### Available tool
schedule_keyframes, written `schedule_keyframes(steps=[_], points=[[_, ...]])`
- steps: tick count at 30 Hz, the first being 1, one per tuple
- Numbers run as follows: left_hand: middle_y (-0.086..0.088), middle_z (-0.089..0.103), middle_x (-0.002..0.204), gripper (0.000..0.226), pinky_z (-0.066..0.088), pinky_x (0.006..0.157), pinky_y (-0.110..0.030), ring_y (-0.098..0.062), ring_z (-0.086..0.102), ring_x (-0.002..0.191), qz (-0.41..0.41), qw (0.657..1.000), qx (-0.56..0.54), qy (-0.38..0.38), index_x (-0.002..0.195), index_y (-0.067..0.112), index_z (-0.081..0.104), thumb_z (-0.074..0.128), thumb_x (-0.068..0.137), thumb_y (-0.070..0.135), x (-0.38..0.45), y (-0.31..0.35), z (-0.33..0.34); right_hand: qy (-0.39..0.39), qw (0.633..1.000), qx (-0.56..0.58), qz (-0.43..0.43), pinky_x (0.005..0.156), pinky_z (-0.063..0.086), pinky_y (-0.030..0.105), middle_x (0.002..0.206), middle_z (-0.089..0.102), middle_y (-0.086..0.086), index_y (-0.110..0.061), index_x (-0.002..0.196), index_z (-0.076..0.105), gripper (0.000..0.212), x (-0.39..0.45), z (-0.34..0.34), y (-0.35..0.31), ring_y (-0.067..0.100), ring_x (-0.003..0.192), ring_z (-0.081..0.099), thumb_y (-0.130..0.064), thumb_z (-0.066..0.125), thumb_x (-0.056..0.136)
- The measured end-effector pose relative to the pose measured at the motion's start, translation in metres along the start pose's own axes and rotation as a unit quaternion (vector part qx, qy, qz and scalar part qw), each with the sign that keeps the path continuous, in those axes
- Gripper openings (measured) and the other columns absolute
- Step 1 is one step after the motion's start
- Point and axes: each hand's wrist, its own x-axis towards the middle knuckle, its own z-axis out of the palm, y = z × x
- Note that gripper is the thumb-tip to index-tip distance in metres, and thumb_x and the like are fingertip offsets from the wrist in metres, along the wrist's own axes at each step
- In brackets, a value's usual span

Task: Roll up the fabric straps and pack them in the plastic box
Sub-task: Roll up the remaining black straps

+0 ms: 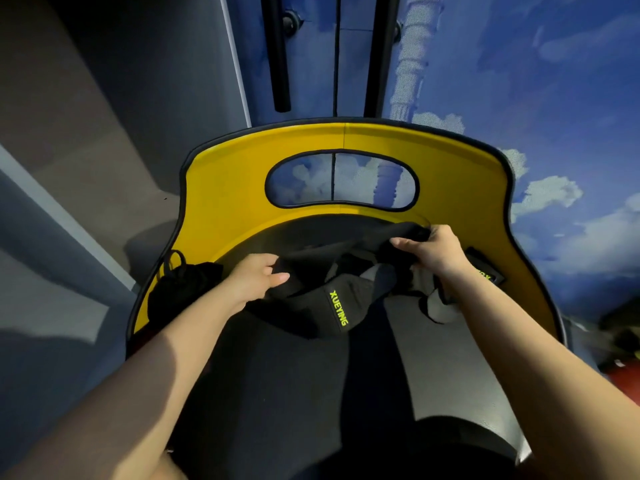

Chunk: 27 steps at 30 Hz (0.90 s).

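Bare forearms (pixel 166 358) — no sleeves (either side)

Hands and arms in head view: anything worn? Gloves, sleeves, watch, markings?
Nothing worn that shows. Left hand and right hand are bare, no gloves, no rings visible on the fingers. Both forearms are bare to the frame edge: no sleeves, watch, bands or markings.

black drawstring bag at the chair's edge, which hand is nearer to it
Left. The left hand grips the black fabric strap just beside the black drawstring bag; the right hand holds the strap's far end.
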Motion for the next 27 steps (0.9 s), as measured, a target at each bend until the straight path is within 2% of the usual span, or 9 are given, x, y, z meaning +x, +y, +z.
schedule_keyframes(steps=[3,5,8,10,11,14,17,22,27], points=[[-0.011,0.050,0.138,0.050,0.044,0.101,-0.036,-0.023,0.048,0.126,0.041,0.994,0.096,0.033,0.136,0.012,0.046,0.062,0.089,0.013,-0.003,0.001,0.006,0.003,0.998,-0.059,-0.024,0.035,0.042,0.011,0.069,0.061,0.004,-0.011,0.074,0.061,0.015,-0.003,-0.002,0.000,0.004,0.046,0.056,-0.018,0.073,0.081],[-0.008,0.056,0.128,0.040,0.045,0.092,-0.032,-0.020,0.054,0.114,0.104,0.978,0.142,0.112,0.125,0.016,0.051,0.064,0.087,0.013,-0.014,0.009,0.011,-0.011,0.997,-0.064,-0.032,0.035,0.043,0.011,0.070,0.060,0.002,-0.011,0.079,0.062,0.012,-0.005,0.002,-0.001,0.002,0.043,0.055,-0.017,0.072,0.082],[-0.005,0.057,0.110,0.023,0.044,0.087,-0.032,-0.021,0.051,0.104,0.292,0.893,0.215,0.267,0.109,0.013,0.057,0.063,0.087,0.020,-0.038,0.026,0.022,-0.041,0.999,-0.029,-0.005,0.038,0.050,0.019,0.070,0.059,0.001,-0.009,0.086,0.059,0.014,-0.007,0.010,-0.003,0.015,0.054,0.059,-0.014,0.072,0.081],[-0.005,0.060,0.102,0.021,0.046,0.083,-0.034,-0.021,0.053,0.098,0.441,0.819,0.269,0.249,0.101,0.013,0.063,0.055,0.089,0.027,-0.055,0.040,0.034,-0.059,0.998,0.007,0.029,0.037,0.050,0.022,0.075,0.061,0.005,-0.008,0.089,0.060,0.015,-0.008,0.015,-0.003,0.018,0.058,0.061,-0.011,0.072,0.081],[-0.003,0.059,0.108,0.027,0.046,0.086,-0.035,-0.021,0.053,0.103,0.462,0.811,0.302,0.195,0.108,0.014,0.063,0.053,0.090,0.032,-0.062,0.046,0.043,-0.068,0.996,0.034,0.044,0.037,0.049,0.021,0.079,0.063,0.008,-0.006,0.091,0.061,0.016,-0.009,0.017,-0.003,0.020,0.059,0.062,-0.010,0.072,0.081],[0.003,0.036,0.143,0.068,0.031,0.107,-0.032,-0.016,0.034,0.133,0.317,0.868,0.378,0.054,0.142,0.018,0.033,0.055,0.087,0.051,-0.065,0.048,0.068,-0.099,0.984,0.124,0.078,0.041,0.051,0.022,0.078,0.067,0.012,0.000,0.094,0.063,0.017,-0.012,0.021,-0.003,0.021,0.055,0.066,-0.005,0.071,0.080],[-0.001,0.030,0.150,0.088,0.024,0.112,-0.033,-0.021,0.029,0.138,0.240,0.869,0.431,0.032,0.148,0.016,0.018,0.056,0.082,0.060,-0.059,0.042,0.081,-0.144,0.967,0.178,0.115,0.044,0.053,0.021,0.060,0.070,0.005,-0.001,0.086,0.064,0.009,-0.015,0.022,-0.003,0.014,0.050,0.067,-0.003,0.070,0.080],[-0.001,0.055,0.130,0.055,0.045,0.098,-0.036,-0.022,0.051,0.119,0.173,0.946,0.274,0.006,0.131,0.021,0.047,0.060,0.085,0.049,-0.051,0.045,0.086,-0.196,0.951,0.196,0.135,0.047,0.054,0.022,0.061,0.071,0.005,-0.003,0.085,0.065,0.006,-0.014,0.022,-0.002,0.012,0.054,0.069,0.001,0.067,0.081],[0.009,0.058,0.076,0.010,0.053,0.076,-0.034,-0.016,0.060,0.080,0.170,0.977,0.122,0.028,0.087,0.021,0.062,0.070,0.083,0.026,-0.050,0.040,0.080,-0.162,0.964,0.172,0.119,0.051,0.056,0.025,0.070,0.072,0.008,-0.002,0.089,0.067,0.013,-0.007,0.019,0.007,0.015,0.059,0.069,-0.001,0.072,0.077]])
